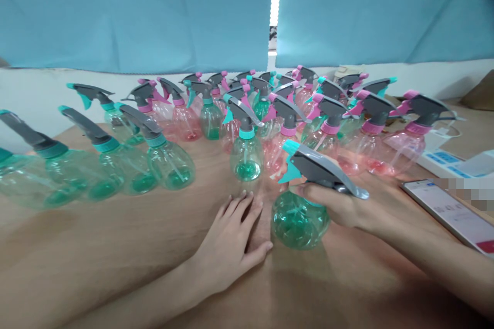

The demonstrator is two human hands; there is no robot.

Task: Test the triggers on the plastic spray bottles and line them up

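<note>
My right hand [339,204] is wrapped round the neck of a green spray bottle [299,223] with a grey and teal trigger head. This bottle is tilted, its nozzle pointing left, and I cannot tell whether its base touches the table. Flat on the wooden table [154,262] lies my left hand [231,239], fingers spread, holding nothing. Just beyond its fingertips another green spray bottle [247,157] stands upright. A pink spray bottle [276,151] is close behind the held one, partly hidden by it.
Several green spray bottles [172,164] stand in a row at the left. Many pink and green ones crowd the back. A phone [447,216] lies at the right, near a white power strip [450,162]. Blue curtains [154,15] hang behind.
</note>
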